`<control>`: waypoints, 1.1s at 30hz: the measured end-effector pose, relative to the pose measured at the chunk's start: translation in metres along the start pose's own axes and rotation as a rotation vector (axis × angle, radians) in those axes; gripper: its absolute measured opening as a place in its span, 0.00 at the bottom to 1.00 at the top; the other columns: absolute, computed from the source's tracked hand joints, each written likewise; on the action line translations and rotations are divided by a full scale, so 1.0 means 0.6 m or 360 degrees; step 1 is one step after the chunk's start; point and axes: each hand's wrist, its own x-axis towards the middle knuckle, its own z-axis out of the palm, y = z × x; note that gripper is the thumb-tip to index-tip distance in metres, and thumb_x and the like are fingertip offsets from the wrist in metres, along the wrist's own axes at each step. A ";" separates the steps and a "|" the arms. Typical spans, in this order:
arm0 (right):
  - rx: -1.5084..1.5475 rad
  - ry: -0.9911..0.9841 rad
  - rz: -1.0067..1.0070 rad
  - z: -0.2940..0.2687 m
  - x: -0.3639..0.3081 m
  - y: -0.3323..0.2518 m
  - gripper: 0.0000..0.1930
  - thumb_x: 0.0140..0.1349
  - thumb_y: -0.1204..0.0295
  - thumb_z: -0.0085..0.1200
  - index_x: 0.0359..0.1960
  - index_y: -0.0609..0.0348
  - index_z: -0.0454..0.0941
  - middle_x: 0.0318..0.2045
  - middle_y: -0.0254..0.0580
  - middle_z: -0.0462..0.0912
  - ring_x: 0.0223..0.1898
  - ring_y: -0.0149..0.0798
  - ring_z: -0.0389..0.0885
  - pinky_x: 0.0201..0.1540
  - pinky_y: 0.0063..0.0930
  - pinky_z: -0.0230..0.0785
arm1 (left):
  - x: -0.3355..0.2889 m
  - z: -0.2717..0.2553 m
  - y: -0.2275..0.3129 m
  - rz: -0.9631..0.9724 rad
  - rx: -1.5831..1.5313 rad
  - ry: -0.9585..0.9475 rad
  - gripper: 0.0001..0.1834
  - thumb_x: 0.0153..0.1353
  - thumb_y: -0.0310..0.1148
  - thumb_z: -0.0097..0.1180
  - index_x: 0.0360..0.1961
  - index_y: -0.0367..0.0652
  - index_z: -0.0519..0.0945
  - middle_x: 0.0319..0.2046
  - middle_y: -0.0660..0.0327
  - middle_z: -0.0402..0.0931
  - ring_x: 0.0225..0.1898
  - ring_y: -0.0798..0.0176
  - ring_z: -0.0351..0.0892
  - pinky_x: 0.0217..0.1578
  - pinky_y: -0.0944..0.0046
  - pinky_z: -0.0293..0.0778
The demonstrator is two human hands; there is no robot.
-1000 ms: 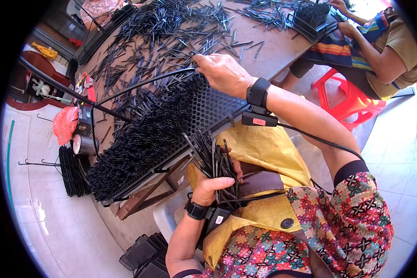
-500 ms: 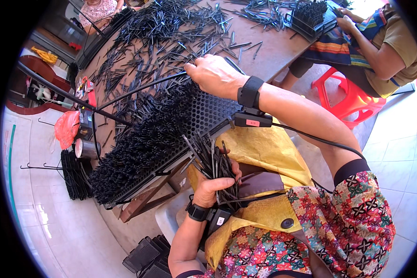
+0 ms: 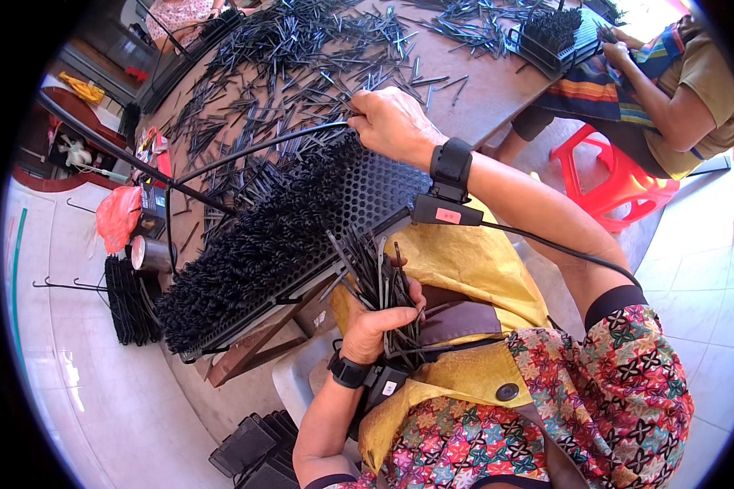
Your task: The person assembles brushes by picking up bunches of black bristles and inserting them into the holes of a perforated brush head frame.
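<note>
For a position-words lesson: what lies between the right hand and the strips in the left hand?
A bare stretch of the black holed board, in the head view.

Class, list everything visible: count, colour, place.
table: one, brown, centre
loose strips: many, black, across table
perforated panel: one, black, table edge
tufts: many, black, on panel
strip bundle: one, black, beside panel
stool: one, red, right
plastic bag: one, red, left
can: one, grey, left
co-workers: two, pink and tan tops, upper corners
apron: one, yellow, on wearer
wrist straps: two, black, wrists
left hand: one, bare, gripping bundle
right hand: one, bare, panel's far end
</note>
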 end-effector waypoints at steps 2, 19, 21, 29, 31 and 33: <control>-0.0011 0.0006 -0.0032 0.002 -0.007 0.006 0.08 0.50 0.71 0.53 0.24 0.65 0.73 0.19 0.56 0.76 0.26 0.58 0.76 0.29 0.45 0.68 | -0.001 0.002 0.001 -0.0001 0.0013 0.0006 0.36 0.37 0.21 0.60 0.53 0.38 0.62 0.30 0.57 0.73 0.31 0.62 0.76 0.31 0.63 0.76; 0.0921 -0.0557 0.0412 -0.074 -0.143 -0.039 0.14 0.54 0.69 0.61 0.39 0.67 0.78 0.22 0.35 0.80 0.23 0.23 0.74 0.25 0.21 0.66 | 0.003 0.004 0.000 -0.0035 0.0056 0.0099 0.35 0.38 0.19 0.59 0.52 0.39 0.63 0.29 0.57 0.73 0.29 0.61 0.76 0.31 0.63 0.75; 0.1033 -0.0695 0.0404 -0.076 -0.139 -0.041 0.13 0.53 0.71 0.60 0.38 0.67 0.78 0.24 0.34 0.81 0.25 0.23 0.75 0.27 0.20 0.68 | 0.002 0.004 0.000 -0.0018 0.0059 0.0100 0.33 0.39 0.18 0.59 0.52 0.38 0.64 0.30 0.58 0.74 0.30 0.63 0.77 0.31 0.65 0.76; 0.1332 -0.0800 0.0562 -0.064 -0.141 -0.055 0.06 0.46 0.81 0.59 0.28 0.70 0.80 0.23 0.37 0.81 0.27 0.24 0.78 0.31 0.18 0.70 | -0.001 0.013 0.004 0.0017 0.0279 0.0108 0.29 0.40 0.19 0.61 0.48 0.37 0.68 0.30 0.61 0.75 0.30 0.67 0.76 0.33 0.68 0.74; 0.1296 -0.0738 0.0631 -0.067 -0.144 -0.060 0.06 0.46 0.82 0.58 0.28 0.69 0.80 0.23 0.38 0.81 0.26 0.25 0.78 0.31 0.18 0.70 | 0.000 0.019 0.004 0.0010 0.0288 0.0116 0.26 0.40 0.19 0.61 0.45 0.37 0.70 0.30 0.62 0.75 0.30 0.68 0.76 0.34 0.69 0.74; 0.1291 -0.0683 0.0671 -0.068 -0.144 -0.063 0.06 0.45 0.83 0.57 0.27 0.69 0.80 0.22 0.38 0.81 0.26 0.25 0.78 0.31 0.17 0.70 | 0.001 0.018 0.004 0.0004 0.0306 0.0111 0.28 0.39 0.18 0.61 0.46 0.37 0.69 0.29 0.61 0.75 0.30 0.66 0.76 0.33 0.68 0.74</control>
